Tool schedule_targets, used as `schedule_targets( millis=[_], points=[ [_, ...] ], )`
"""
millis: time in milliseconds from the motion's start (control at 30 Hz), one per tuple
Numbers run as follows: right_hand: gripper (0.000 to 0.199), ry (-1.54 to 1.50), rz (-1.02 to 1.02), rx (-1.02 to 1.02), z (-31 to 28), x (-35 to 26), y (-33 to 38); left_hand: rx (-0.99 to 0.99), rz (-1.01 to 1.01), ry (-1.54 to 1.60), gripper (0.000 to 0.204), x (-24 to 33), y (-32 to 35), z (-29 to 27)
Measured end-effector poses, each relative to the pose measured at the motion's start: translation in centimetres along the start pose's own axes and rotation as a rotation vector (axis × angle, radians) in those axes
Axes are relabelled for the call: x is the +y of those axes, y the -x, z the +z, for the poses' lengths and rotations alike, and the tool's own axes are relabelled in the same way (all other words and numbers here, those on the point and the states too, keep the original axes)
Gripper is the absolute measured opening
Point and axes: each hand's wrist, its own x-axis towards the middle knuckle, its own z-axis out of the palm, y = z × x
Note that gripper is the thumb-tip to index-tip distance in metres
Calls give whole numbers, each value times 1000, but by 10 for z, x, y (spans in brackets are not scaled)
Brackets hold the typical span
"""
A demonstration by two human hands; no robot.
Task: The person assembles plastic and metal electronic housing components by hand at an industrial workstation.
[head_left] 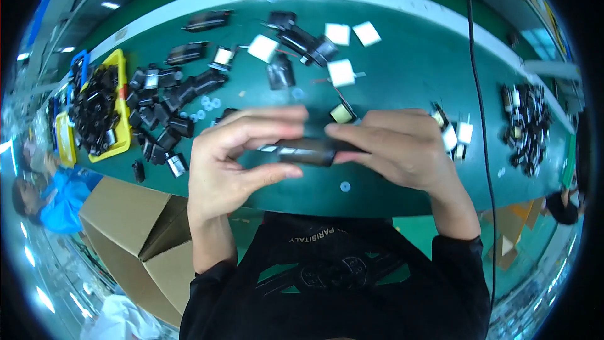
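Note:
In front of my body, over the near part of the green table, a small dark glossy box-shaped part (306,152) is held up. My right hand (399,145) pinches its right end between thumb and fingers. Around its left end my left hand (236,151) is spread, thumb below and fingers above, with a gap showing; the fingers are blurred. Something pale shows at the part's left end. Just beyond the hands lies a small yellow-faced piece with wires (341,113). A small translucent disc (345,186) lies nearer to me.
Black casings (170,97) lie loose at the left beside a yellow bin (121,63) full of dark parts. White square pads (341,72) and more casings are farther back. A pile of parts (527,129) sits far right. A black cable (481,119) hangs down; a cardboard box (126,214) stands left.

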Motion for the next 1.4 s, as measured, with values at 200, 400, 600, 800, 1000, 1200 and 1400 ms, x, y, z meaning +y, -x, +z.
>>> schedule_targets(
  millis=[200, 400, 600, 800, 1000, 1200, 1400],
  points=[
    [28, 799, 186, 108, -72, 92, -16, 734, -195, -932, 30, -10, 25, -116],
    [48, 1310, 348, 106, -133, 227, -7, 1057, -393, -1445, 24, -26, 62, -252],
    [46, 1141, 324, 29, -93, 147, -8, 978, -272, -1615, 30, -52, 30, -328],
    [7, 648, 348, 166, -40, 61, 74, 815, -508, -1665, 32, -74, 11, -360],
    [12, 567, 558, 351, -33, 7, 146, 967, 298, -1565, 30, -39, 12, -255],
    [17, 508, 524, 371, -17, 10, 148, 917, 444, -872, 36, -52, 26, -119],
    [31, 481, 805, 449, -24, 10, 135, 727, 222, 485, 41, -54, 40, -8]
  ],
)
